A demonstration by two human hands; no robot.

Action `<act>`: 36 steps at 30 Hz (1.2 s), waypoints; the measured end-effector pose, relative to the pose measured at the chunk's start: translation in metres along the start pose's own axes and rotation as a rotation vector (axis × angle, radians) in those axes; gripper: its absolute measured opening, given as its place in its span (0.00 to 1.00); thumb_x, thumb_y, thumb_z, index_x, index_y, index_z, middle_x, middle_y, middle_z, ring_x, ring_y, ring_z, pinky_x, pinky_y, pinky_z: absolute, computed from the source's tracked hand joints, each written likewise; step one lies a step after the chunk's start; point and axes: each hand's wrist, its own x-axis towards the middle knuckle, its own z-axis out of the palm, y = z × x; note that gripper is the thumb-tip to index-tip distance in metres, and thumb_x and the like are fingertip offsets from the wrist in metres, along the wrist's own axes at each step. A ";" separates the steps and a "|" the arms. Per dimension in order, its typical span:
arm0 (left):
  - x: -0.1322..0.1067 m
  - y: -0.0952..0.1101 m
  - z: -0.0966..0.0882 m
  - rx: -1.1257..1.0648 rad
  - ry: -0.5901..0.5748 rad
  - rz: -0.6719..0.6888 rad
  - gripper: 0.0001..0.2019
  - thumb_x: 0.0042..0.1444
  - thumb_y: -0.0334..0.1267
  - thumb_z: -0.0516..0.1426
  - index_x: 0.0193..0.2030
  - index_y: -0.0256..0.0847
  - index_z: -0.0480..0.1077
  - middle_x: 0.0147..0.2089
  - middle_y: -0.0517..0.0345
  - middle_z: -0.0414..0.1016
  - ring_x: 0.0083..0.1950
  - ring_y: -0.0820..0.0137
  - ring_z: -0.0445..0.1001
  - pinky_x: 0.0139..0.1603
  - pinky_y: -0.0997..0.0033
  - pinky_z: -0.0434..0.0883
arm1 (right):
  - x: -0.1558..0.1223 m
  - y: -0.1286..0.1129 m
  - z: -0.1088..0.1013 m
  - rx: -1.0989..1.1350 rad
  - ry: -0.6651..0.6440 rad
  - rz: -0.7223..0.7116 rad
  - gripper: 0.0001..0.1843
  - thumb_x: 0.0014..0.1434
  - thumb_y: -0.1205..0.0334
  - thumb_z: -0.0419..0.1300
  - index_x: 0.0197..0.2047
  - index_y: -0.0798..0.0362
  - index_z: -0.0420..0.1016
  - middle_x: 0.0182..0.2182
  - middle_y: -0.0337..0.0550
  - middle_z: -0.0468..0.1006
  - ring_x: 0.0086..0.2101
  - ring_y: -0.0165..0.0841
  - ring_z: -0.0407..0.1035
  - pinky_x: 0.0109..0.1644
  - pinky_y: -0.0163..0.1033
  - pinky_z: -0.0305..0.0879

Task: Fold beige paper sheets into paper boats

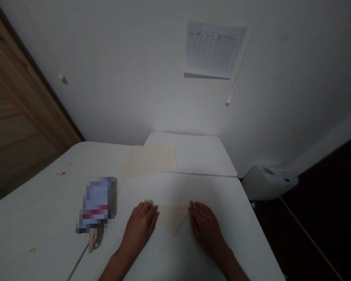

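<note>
Beige paper triangle (174, 219) lies on white table (163, 261), point toward the person. Left hand (140, 221) and right hand (205, 223) touch its two far corners, fingers curled; pinching or only pressing, cannot tell

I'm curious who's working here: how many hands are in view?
2: the left hand at the left corner of the pale paper triangle, the right hand at its right corner.

wall chart (211, 50), wht container (261, 185), wd door (16, 113)
</note>
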 end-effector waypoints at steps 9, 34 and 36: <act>-0.011 -0.021 0.000 -0.074 0.004 0.068 0.12 0.63 0.41 0.53 0.47 0.42 0.74 0.52 0.48 0.71 0.53 0.59 0.70 0.52 0.56 0.70 | 0.013 -0.002 0.006 -0.036 0.001 0.062 0.10 0.65 0.64 0.55 0.45 0.50 0.76 0.49 0.42 0.77 0.49 0.39 0.68 0.56 0.47 0.62; -0.001 -0.044 0.006 -0.268 0.106 0.150 0.15 0.63 0.36 0.51 0.55 0.42 0.68 0.48 0.51 0.77 0.50 0.64 0.75 0.52 0.61 0.73 | 0.044 0.000 -0.010 0.097 -0.160 -0.115 0.10 0.61 0.57 0.60 0.45 0.49 0.75 0.44 0.42 0.77 0.45 0.36 0.67 0.54 0.42 0.62; 0.002 -0.045 0.007 -0.320 0.104 0.125 0.13 0.62 0.36 0.52 0.51 0.42 0.71 0.46 0.51 0.77 0.48 0.64 0.75 0.51 0.62 0.73 | 0.044 0.001 -0.011 0.112 -0.172 -0.104 0.14 0.58 0.54 0.63 0.47 0.48 0.74 0.45 0.42 0.77 0.46 0.37 0.67 0.54 0.42 0.61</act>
